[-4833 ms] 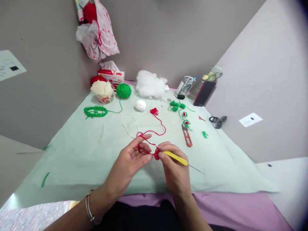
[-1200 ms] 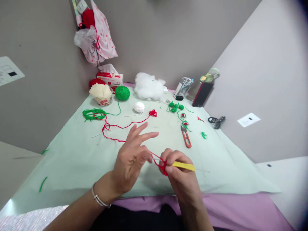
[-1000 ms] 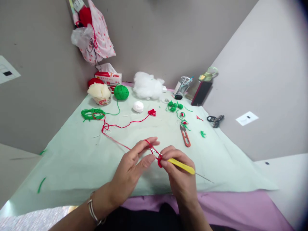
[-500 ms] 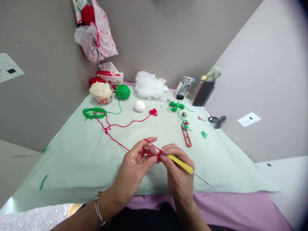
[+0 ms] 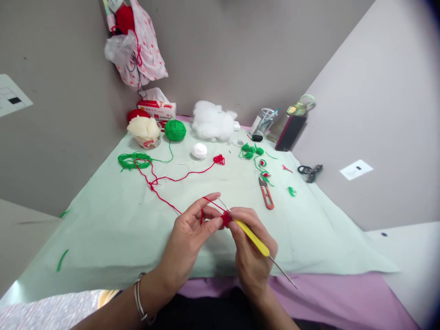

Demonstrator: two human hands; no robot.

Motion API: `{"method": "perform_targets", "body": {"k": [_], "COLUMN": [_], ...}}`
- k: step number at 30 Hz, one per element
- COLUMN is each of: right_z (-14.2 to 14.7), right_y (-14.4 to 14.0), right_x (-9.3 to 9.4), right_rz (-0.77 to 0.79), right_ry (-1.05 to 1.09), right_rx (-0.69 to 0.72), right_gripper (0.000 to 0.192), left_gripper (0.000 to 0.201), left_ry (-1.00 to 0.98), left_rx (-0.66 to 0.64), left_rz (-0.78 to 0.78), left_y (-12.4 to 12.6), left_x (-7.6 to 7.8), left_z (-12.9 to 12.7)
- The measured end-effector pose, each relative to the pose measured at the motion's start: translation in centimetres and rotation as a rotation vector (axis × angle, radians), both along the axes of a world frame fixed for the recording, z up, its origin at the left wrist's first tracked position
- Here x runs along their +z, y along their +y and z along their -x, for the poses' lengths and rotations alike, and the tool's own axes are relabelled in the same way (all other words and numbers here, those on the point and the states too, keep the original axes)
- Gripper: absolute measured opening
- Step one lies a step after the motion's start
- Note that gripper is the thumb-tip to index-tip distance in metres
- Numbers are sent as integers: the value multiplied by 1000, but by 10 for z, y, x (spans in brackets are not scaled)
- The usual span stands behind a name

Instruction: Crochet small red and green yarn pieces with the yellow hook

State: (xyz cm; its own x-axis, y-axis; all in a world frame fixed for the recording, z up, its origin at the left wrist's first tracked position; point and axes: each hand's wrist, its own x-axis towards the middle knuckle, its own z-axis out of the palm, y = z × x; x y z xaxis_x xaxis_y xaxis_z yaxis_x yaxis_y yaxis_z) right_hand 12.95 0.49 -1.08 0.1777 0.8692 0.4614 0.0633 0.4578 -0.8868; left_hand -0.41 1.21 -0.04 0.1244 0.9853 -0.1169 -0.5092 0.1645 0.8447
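Between thumb and fingers, my left hand (image 5: 188, 238) pinches a small red crochet piece (image 5: 225, 220). Red yarn (image 5: 168, 203) runs from the cloth to this hand and loops over its raised index finger. In my right hand (image 5: 253, 247) is a crochet hook (image 5: 255, 239) with a yellow handle, held like a pen. Its thin metal tip points up and left past the crochet piece, close to the left index fingertip. The hook's far metal end sticks out below the right hand. Fingers partly hide the crochet piece.
Orange-handled thread snips (image 5: 266, 194) lie beyond the right hand. Farther back are a green yarn ball (image 5: 175, 130), a white yarn ball (image 5: 199, 151), white stuffing (image 5: 213, 121), small green pieces (image 5: 252, 150), a phone (image 5: 290, 133) and a tissue box (image 5: 157, 110). Green yarn (image 5: 134, 161) lies coiled at left.
The hook has swung steeper, its lower end moving down and left. My right hand has shifted slightly left, and the crochet piece has turned and moved a little left.
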Motion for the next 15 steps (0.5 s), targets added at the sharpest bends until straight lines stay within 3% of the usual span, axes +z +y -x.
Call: {"method": "perform_targets", "body": {"k": [6, 11, 13, 15], "right_z": [-9, -17, -19, -18], "right_y": [6, 10, 8, 6], "right_x": [-6, -2, 1, 0], "right_rz": [-21, -7, -61, -182], "right_ry": [-35, 22, -136, -376], "right_rx": [-3, 126, 107, -22], "right_gripper": [19, 16, 17, 23], "left_gripper": [46, 51, 54, 55], "left_ry": [-68, -77, -45, -23], "left_rx": [-34, -39, -26, -12], "left_rz": [53, 57, 51, 36], "left_y": [1, 1, 1, 0], "left_x": [5, 6, 4, 3], "left_z": [1, 2, 2, 0]}}
